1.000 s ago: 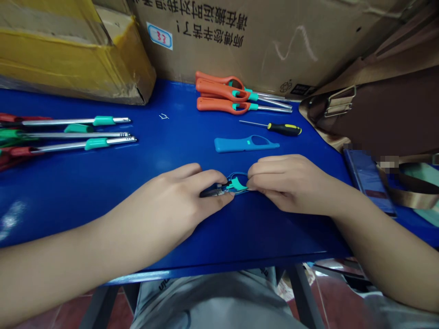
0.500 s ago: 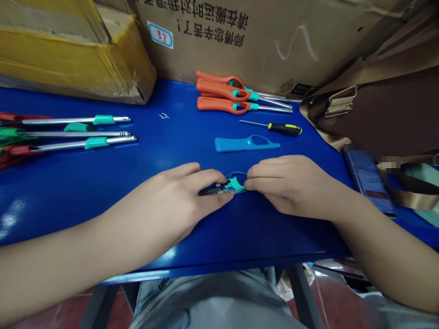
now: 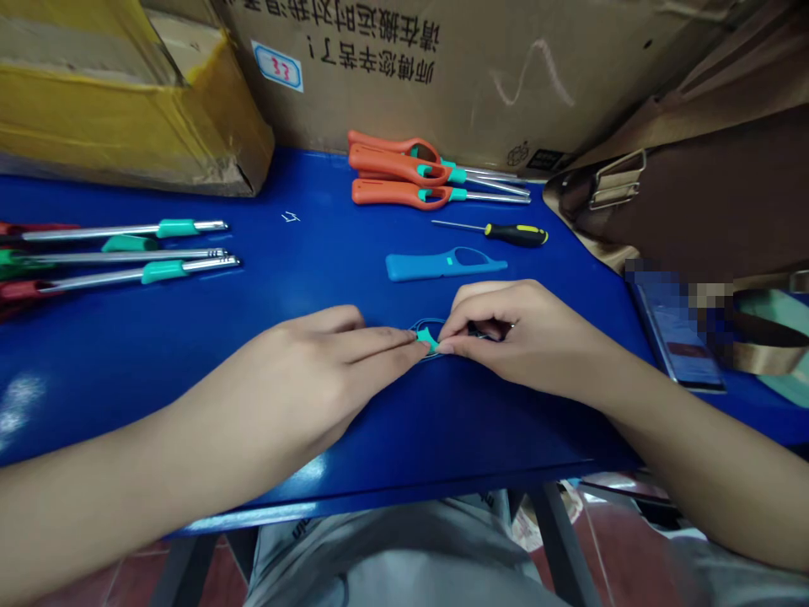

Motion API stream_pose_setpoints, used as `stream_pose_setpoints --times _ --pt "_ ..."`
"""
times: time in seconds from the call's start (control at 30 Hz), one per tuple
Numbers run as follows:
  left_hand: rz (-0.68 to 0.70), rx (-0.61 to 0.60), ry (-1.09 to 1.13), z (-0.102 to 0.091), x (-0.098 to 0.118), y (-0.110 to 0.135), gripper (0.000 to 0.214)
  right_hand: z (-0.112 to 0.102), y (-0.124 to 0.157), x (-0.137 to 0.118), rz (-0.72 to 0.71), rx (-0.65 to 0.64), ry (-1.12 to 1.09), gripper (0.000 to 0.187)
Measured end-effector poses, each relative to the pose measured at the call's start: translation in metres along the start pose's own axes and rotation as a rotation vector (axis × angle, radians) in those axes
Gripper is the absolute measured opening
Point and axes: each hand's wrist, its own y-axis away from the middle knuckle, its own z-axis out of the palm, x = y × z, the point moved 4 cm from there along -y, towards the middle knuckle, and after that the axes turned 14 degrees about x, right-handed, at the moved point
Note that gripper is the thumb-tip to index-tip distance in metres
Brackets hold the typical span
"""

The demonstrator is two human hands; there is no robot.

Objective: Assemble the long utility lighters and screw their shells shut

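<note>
Near the table's front edge, a blue lighter casing half [image 3: 431,320] lies between my hands, only its ring-shaped guard showing. Inside that guard sits a turquoise trigger [image 3: 427,340]. From the left, my left hand [image 3: 338,358] is closed, its fingers pressed together over the casing's handle end, hiding what is under them. My right hand [image 3: 511,337] pinches the right end of the trigger between thumb and index finger. Just beyond the hands lies the other blue casing half [image 3: 417,267], flat on the table. Behind it is a black and yellow screwdriver [image 3: 515,234].
Several orange lighters [image 3: 398,192] are stacked at the back by a cardboard box [image 3: 379,93]. Red and green lighters [image 3: 126,274] lie at left, near a yellow-taped box [image 3: 139,126]. Small white pieces [image 3: 291,217] lie between. A phone [image 3: 686,354] and brown bag [image 3: 708,194] are at right.
My left fingers have closed down over the casing, covering the dark and clear parts seen there before. My right thumb and index finger have shifted left onto the trigger. The view has turned slightly right.
</note>
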Motion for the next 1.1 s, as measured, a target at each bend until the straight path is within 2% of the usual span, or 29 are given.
stream_pose_setpoints --times 0.17,0.43,0.67,0.83,0.97,1.1 --pt "0.064 -0.015 -0.094 -0.001 0.005 0.001 0.041 0.001 0.001 0.000 -0.010 -0.009 0.025 0.013" --pt "0.100 -0.015 -0.170 -0.001 0.010 -0.006 0.040 0.000 0.004 -0.007 -0.155 -0.042 0.131 0.013" --pt "0.095 -0.023 -0.171 -0.001 0.011 -0.002 0.045 -0.005 0.003 -0.005 -0.142 -0.044 0.107 0.011" --pt "0.049 -0.033 -0.207 0.002 0.004 0.002 0.050 -0.002 0.003 0.000 -0.101 0.011 0.113 0.011" --pt "0.068 -0.019 -0.173 0.004 -0.004 0.002 0.044 0.000 0.004 -0.002 -0.217 0.017 0.240 0.012" --pt "0.061 -0.004 -0.151 0.003 -0.012 0.000 0.044 -0.003 0.002 0.001 -0.264 0.030 0.187 0.009"
